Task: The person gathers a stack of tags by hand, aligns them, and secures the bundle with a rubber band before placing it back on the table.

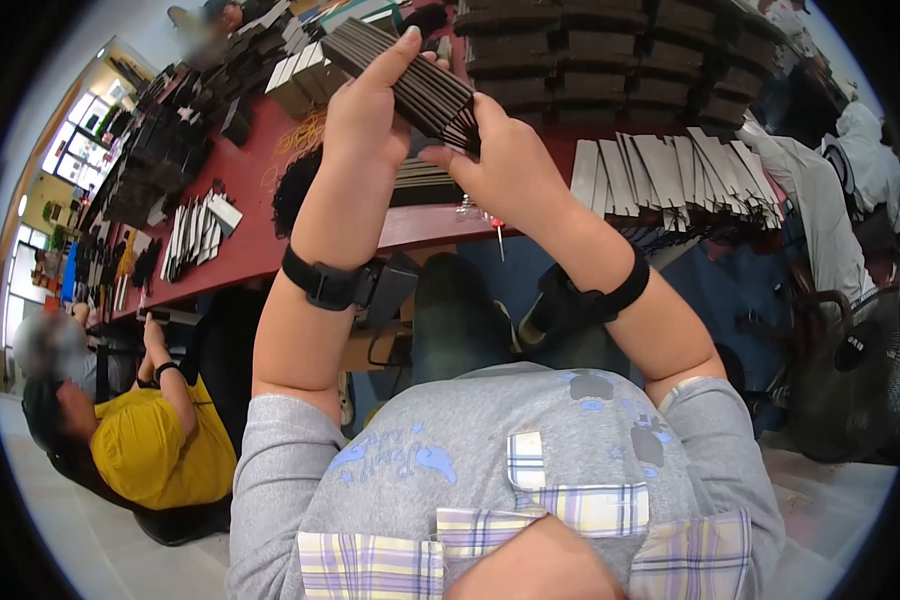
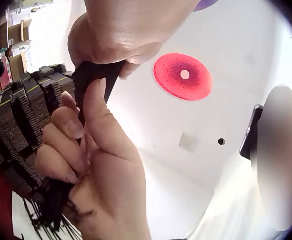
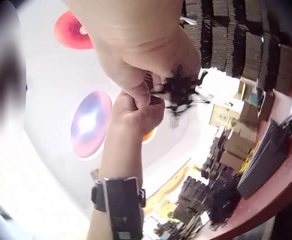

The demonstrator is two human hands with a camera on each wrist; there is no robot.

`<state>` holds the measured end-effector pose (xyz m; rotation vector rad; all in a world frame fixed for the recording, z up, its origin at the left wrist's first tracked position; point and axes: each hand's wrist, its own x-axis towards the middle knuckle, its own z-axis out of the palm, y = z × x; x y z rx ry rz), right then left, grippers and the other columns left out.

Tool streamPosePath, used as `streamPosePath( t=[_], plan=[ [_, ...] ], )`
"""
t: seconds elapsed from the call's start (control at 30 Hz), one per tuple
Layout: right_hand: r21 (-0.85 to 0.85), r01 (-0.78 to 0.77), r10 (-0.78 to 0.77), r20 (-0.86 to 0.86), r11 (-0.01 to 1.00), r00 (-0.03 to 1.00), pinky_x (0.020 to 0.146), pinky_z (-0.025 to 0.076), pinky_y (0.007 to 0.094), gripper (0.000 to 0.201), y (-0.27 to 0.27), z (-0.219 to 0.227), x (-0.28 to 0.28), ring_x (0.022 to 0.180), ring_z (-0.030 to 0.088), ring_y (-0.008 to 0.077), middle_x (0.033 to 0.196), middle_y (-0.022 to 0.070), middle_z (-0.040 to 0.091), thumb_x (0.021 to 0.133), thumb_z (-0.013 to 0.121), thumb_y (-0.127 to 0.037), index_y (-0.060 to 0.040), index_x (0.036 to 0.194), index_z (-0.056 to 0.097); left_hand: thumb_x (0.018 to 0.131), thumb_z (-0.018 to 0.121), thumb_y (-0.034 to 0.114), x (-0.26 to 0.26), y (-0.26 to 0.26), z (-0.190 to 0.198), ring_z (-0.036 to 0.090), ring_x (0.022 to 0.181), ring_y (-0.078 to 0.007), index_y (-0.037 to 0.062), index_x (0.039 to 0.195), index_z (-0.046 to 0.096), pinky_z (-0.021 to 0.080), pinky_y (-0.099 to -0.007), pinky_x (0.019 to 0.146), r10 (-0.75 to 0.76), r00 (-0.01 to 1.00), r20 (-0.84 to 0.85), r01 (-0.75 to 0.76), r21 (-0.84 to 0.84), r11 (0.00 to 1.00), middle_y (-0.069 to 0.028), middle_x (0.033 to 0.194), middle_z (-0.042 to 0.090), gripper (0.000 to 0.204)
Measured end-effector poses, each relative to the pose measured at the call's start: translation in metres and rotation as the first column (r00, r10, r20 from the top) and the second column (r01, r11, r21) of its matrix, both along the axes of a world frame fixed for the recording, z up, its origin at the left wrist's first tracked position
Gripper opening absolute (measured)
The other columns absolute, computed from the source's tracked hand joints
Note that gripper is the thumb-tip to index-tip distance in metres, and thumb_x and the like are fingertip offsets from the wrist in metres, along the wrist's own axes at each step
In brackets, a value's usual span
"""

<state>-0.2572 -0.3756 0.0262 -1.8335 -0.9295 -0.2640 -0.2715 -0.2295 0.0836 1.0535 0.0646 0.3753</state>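
Grey shirt (image 1: 510,415), fingers (image 2: 61,145) around dark strips (image 1: 422,88)

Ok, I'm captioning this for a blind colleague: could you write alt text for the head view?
A person's left hand and right hand grip a bundle of thin dark strips at a red table. Dark stacks stand beyond, with pale strips at the picture's right and a person in yellow at its left.

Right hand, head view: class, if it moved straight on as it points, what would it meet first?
The right hand would first press the bundle it holds; past that, probably the left hand, though depth is unclear.
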Motion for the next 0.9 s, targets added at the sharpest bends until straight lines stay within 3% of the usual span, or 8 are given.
streamPosePath(
  t=[0.17, 0.43, 0.5, 0.57, 0.6, 0.67, 0.73, 0.9],
  plan=[
    [-0.284, 0.018, 0.030, 0.164, 0.959, 0.986, 0.063, 0.052, 0.0458, 0.054, -0.005, -0.021, 0.004, 0.070, 0.065, 0.0396, 0.072, 0.0219, 0.064, 0.078, 0.071, -0.044, -0.0007, 0.105, 0.054, 0.087, 0.070, 0.017, -0.017, 0.025, -0.064, 0.064, 0.094, -0.0252, 0.0021, 0.099, 0.057, 0.053, -0.0389, 0.086, 0.057, 0.990, -0.131, -0.080, -0.173, 0.982, -0.0095, 0.090, 0.064, 0.023],
    [-0.470, -0.082, 0.060, -0.061, 0.879, 0.996, 0.071, 0.052, 0.0437, 0.054, 0.010, -0.061, -0.019, 0.081, 0.065, 0.0387, 0.084, 0.0221, 0.066, 0.074, 0.073, -0.031, -0.0001, 0.114, 0.054, 0.084, 0.071, 0.006, -0.060, 0.068, -0.142, 0.063, 0.096, -0.0209, -0.0004, 0.104, 0.057, 0.052, -0.0345, 0.084, 0.144, 0.965, -0.220, -0.212, -0.326, 0.921, -0.0127, 0.103, 0.065, 0.026],
    [-0.490, -0.073, 0.058, -0.047, 0.869, 0.997, 0.073, 0.051, 0.0434, 0.055, 0.011, -0.072, -0.012, 0.083, 0.065, 0.0384, 0.086, 0.0224, 0.066, 0.074, 0.073, -0.031, 0.0006, 0.115, 0.054, 0.082, 0.071, 0.002, -0.059, 0.073, -0.150, 0.062, 0.099, -0.0197, -0.0013, 0.110, 0.053, 0.052, -0.0325, 0.084, 0.413, 0.899, -0.146, -0.434, -0.172, 0.884, -0.0137, 0.108, 0.063, 0.033],
    [-0.526, -0.067, 0.045, -0.054, 0.848, 0.998, 0.074, 0.051, 0.0430, 0.056, 0.011, -0.076, -0.006, 0.084, 0.065, 0.0379, 0.088, 0.0229, 0.066, 0.074, 0.073, -0.030, 0.0013, 0.116, 0.054, 0.081, 0.071, -0.002, -0.063, 0.073, -0.151, 0.058, 0.103, -0.0193, -0.0016, 0.120, 0.046, 0.050, -0.0302, 0.086, 0.615, 0.785, 0.072, -0.618, 0.156, 0.771, -0.0147, 0.117, 0.057, 0.047],
    [-0.546, -0.066, 0.033, -0.069, 0.835, 0.997, 0.075, 0.051, 0.0426, 0.056, 0.011, -0.074, -0.006, 0.085, 0.065, 0.0375, 0.089, 0.0231, 0.066, 0.074, 0.073, -0.030, 0.0017, 0.116, 0.054, 0.081, 0.071, -0.001, -0.061, 0.080, -0.162, 0.057, 0.105, -0.0207, -0.0008, 0.120, 0.049, 0.048, -0.0311, 0.090, 0.670, 0.640, 0.375, -0.755, 0.466, 0.460, -0.0151, 0.117, 0.056, 0.045],
    [-0.574, -0.077, 0.024, -0.100, 0.815, 0.995, 0.076, 0.051, 0.0418, 0.057, 0.013, -0.072, -0.003, 0.086, 0.065, 0.0369, 0.090, 0.0234, 0.066, 0.073, 0.074, -0.029, 0.0023, 0.117, 0.055, 0.079, 0.072, 0.000, -0.082, 0.076, -0.149, 0.057, 0.112, -0.0268, -0.0018, 0.119, 0.052, 0.045, -0.0363, 0.095, 0.354, 0.661, 0.662, -0.734, 0.667, 0.125, -0.0163, 0.119, 0.058, 0.044],
    [-0.586, -0.100, 0.026, -0.132, 0.804, 0.991, 0.077, 0.051, 0.0409, 0.057, 0.015, -0.070, 0.001, 0.087, 0.065, 0.0364, 0.091, 0.0234, 0.066, 0.073, 0.074, -0.029, 0.0027, 0.117, 0.055, 0.073, 0.079, 0.019, -0.088, 0.071, -0.141, 0.047, 0.126, -0.0360, 0.0020, 0.125, 0.053, 0.036, -0.0487, 0.104, 0.021, 0.842, 0.540, -0.534, 0.838, -0.113, -0.0174, 0.131, 0.053, 0.060],
    [-0.601, -0.185, 0.134, -0.128, 0.777, 0.983, 0.076, 0.052, 0.0439, 0.055, 0.016, -0.066, 0.019, 0.088, 0.065, 0.0370, 0.089, 0.0221, 0.066, 0.071, 0.074, -0.034, 0.0006, 0.110, 0.056, 0.078, 0.070, 0.046, -0.078, 0.059, -0.148, 0.039, 0.132, -0.0391, 0.0091, 0.136, 0.048, 0.031, -0.0515, 0.108, 0.128, 0.960, 0.249, -0.201, 0.930, -0.309, -0.0173, 0.141, 0.045, 0.072]
  ],
)
